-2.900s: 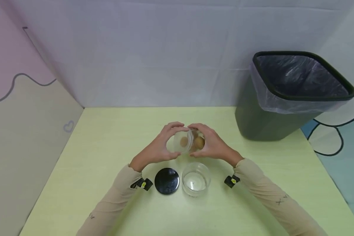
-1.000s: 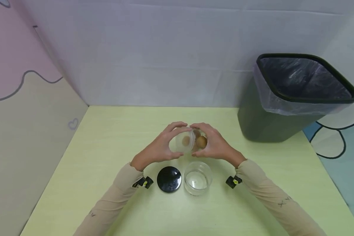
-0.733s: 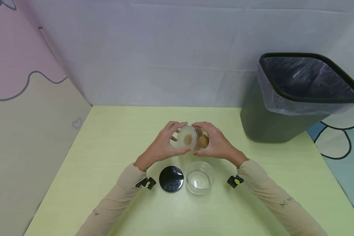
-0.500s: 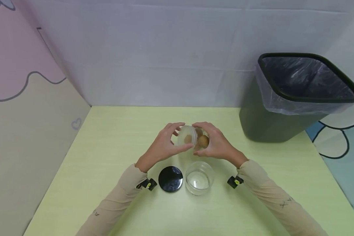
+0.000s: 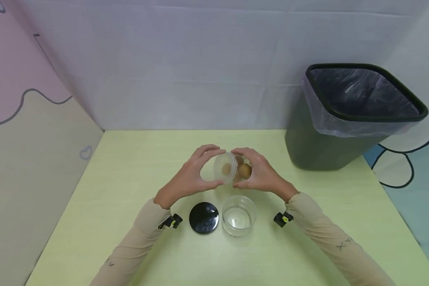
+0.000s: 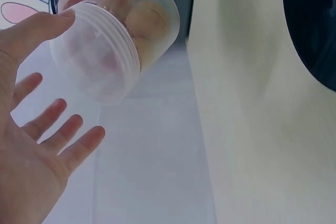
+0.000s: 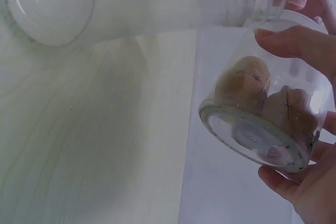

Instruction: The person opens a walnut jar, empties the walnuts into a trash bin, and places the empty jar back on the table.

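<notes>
My right hand grips a small clear jar tipped on its side above the table. Inside lie several round brown things, wrinkled like nuts or dried fruit. A translucent white screw lid covers the jar's mouth, which faces left. My left hand is spread around that lid, with the thumb tip right at its ridged edge. In the left wrist view its other fingers are straight and apart from the lid. Below the hands, a clear open container stands beside a glossy black round lid.
A dark grey bin with a plastic liner stands at the table's back right. White sheeting rises behind the pale yellow-green table. A patterned panel borders the left side.
Half a second ago my left thumb lay across the white lid; now thumb and fingers have spread back from it. My right hand keeps the jar in much the same place. The camera shifts slightly.
</notes>
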A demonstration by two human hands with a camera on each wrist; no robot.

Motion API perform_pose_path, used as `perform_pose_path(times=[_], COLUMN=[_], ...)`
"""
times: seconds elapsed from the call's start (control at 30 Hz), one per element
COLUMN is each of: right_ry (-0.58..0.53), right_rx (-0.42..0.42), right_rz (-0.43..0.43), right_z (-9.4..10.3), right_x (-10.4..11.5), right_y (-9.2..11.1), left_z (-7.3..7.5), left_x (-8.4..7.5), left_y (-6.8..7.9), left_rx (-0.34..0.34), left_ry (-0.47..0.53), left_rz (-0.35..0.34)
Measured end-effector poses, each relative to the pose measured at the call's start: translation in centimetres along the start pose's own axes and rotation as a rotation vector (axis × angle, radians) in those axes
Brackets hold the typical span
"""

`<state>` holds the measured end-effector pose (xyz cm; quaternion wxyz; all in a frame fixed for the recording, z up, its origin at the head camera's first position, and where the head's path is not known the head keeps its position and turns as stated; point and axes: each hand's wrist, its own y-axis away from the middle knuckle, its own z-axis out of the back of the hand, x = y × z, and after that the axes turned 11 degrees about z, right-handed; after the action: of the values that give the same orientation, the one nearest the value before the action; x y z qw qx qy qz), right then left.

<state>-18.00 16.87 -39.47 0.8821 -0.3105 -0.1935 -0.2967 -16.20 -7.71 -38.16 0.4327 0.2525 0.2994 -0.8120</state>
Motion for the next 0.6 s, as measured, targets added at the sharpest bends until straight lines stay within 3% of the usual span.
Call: perform_pose_path(times=[0.27,0.6], right_ry=[-0.045,-0.013], right_rx=[0.002,-0.010], right_rz=[-0.011,-0.012], right_z=[-0.1,0.2], right_x=[0.1,0.1], right_y=[0.0,0.3], left_z=[-0.2,-1.2], left_x=[0.3,0.3], left_y=[-0.1,-0.7], left_rx=[0.115,0.090], left_ry=[-0.062,0.029], left_rz=[-0.031,-0.024])
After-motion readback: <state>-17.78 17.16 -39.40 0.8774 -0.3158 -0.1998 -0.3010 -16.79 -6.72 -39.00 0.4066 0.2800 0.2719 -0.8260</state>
